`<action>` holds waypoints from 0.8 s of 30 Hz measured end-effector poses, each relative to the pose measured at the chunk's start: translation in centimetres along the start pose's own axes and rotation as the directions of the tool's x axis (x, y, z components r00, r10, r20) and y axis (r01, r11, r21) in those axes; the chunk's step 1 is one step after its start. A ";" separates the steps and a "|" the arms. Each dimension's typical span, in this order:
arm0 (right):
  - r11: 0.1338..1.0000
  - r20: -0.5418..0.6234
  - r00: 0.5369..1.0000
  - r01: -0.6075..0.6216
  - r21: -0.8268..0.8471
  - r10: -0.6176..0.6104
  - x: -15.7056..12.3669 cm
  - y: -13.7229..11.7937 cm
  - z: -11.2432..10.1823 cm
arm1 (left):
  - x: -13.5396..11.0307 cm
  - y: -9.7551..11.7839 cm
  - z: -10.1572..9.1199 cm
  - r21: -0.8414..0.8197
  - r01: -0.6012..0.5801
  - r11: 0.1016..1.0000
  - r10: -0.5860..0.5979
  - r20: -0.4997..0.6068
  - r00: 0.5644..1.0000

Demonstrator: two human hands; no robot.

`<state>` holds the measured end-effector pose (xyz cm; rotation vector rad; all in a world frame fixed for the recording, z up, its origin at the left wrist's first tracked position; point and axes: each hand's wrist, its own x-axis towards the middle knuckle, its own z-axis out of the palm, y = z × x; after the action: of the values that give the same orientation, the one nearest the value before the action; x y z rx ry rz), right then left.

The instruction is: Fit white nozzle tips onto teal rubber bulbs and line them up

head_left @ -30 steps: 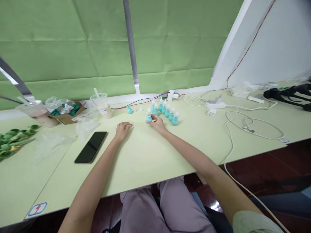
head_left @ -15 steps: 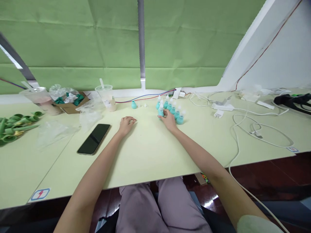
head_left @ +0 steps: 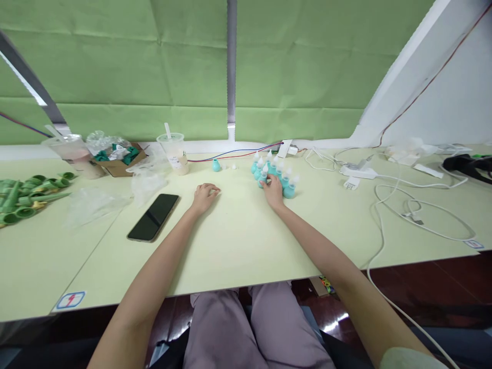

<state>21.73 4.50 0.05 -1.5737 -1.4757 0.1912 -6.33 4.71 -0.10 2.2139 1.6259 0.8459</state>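
Note:
My right hand has its fingers around a small teal dropper bottle with a pointed white tip, at the near left corner of a tight group. Several more such bottles stand upright behind and beside it, partly hidden by my fingers. My left hand rests on the table, fingers loosely bent and apart, holding nothing. Farther back stands a lone teal bottle without a tip. Small white pieces lie just right of it.
A black phone lies left of my left forearm. Behind it are a plastic cup, a carton and crumpled plastic bags. Green curled pieces lie far left. A white power strip and loose cables occupy the right.
The whole view has shifted slightly, so things appear a little farther right. My right hand stays at the same bottle, and my left hand remains resting on the table.

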 end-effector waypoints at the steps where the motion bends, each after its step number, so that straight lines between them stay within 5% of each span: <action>1: 0.999 0.013 1.000 -0.027 -0.022 0.027 0.0 0.0 -0.1 | 0.0 0.1 0.0 0.001 0.003 1.000 -0.003 0.000 1.000; 10: 0.985 0.070 0.993 -0.084 -0.150 0.095 -0.4 -1.1 -0.7 | -0.1 0.3 -0.1 0.003 0.006 1.000 -0.006 0.001 1.000; 14: 0.990 -0.081 0.995 -0.066 -0.128 0.056 -0.7 -1.7 -1.2 | -0.1 0.2 -0.1 -0.004 0.001 1.000 -0.001 0.005 1.000; 18: 0.981 -0.154 0.974 0.147 -0.123 -0.165 -1.9 -3.2 -1.6 | -0.1 0.0 0.1 -0.014 -0.013 1.000 0.013 -0.006 1.000; 22: 0.828 0.147 0.854 0.520 -0.211 -0.499 -1.6 -6.3 -0.4 | -0.2 0.1 0.1 -0.015 -0.010 1.000 0.010 -0.007 1.000; 24: 0.748 0.267 0.793 0.607 -0.269 -0.548 0.0 -8.0 1.1 | -0.3 0.2 0.1 -0.015 -0.016 1.000 0.016 -0.009 1.000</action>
<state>15.47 3.76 5.00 -1.2891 -2.1601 -0.3237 -6.14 4.37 -0.15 2.2190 1.6021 0.8714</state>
